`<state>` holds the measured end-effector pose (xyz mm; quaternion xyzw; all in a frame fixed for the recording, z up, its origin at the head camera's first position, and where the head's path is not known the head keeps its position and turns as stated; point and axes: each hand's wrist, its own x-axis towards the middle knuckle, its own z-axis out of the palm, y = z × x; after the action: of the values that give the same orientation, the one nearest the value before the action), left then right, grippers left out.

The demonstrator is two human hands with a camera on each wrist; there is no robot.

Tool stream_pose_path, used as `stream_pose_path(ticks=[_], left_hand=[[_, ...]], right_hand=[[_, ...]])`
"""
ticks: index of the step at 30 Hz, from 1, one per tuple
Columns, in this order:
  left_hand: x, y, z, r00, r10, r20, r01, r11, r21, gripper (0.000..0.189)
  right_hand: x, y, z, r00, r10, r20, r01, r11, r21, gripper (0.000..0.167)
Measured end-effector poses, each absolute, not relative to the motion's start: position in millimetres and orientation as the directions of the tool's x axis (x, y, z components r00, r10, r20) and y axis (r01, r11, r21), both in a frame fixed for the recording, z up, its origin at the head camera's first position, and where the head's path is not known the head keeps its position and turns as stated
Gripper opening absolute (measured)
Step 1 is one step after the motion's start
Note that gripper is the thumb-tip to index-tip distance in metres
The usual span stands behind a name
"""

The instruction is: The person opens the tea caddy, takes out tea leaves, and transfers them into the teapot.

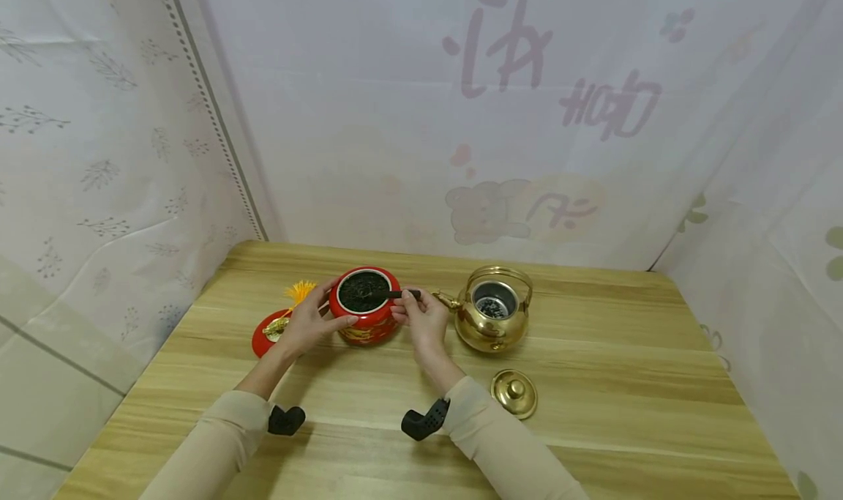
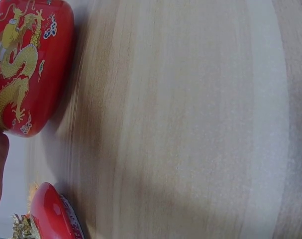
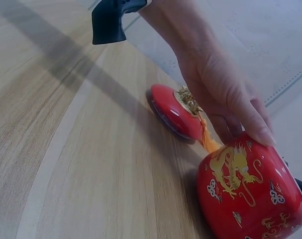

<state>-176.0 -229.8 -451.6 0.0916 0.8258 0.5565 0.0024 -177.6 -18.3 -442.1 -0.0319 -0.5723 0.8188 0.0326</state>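
Note:
In the head view a red tea jar [image 1: 369, 330] with gold dragons stands upright, filled with dark loose tea leaves [image 1: 358, 286]. My left hand [image 1: 309, 321] grips its left side, thumb at the front; the right wrist view also shows this left hand [image 3: 230, 94] on the jar [image 3: 250, 194]. Between thumb and fingers, my right hand [image 1: 421, 321] pinches the black handle of a scoop [image 1: 410, 294], whose tip lies in the leaves. Just right of that hand is a gold teapot [image 1: 490, 333], lidless, with some dark leaves at its bottom.
The jar's red lid [image 1: 260, 340], with gold knob and yellow tassel [image 1: 301, 292], lies left of the jar, beside the left hand. A gold teapot lid [image 1: 514, 392] rests near the right forearm. Behind the wooden table [image 1: 606, 361] hang pale printed curtains.

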Motion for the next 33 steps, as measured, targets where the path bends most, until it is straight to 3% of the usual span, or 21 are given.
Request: stream_pose_path(ticks=[33], left_hand=[[-176,-230,-452,-0.980,0.169,0.110,0.161,0.327,0.931,0.082]], right_hand=[[-172,-10,-415,-0.987,0.144,0.065,-0.122,-0.432,-0.894,0.020]])
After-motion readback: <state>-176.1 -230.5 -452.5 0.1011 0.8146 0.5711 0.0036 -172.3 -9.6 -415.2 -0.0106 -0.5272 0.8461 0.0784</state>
